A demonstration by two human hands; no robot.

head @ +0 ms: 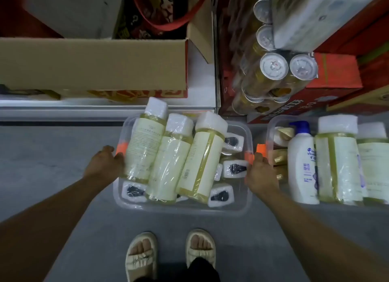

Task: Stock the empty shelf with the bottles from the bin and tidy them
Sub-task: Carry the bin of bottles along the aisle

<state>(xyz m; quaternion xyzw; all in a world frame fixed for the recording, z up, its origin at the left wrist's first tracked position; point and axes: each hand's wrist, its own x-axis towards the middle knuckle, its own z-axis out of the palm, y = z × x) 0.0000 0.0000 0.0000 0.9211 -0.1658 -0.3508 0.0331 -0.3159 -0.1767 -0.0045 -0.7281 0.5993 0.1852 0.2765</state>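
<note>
Gripping bin (182, 207) handles: left hand (104, 165), right hand (261, 173); bottles (168, 155) between.

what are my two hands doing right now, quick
Left hand: grips the orange handle on the clear bin.
Right hand: grips the bin's other orange handle.

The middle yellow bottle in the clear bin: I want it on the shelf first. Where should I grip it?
Probably grip the middle yellow bottle round its body from above: it lies tilted on top, white cap toward the shelf, neighbours close either side.
</note>
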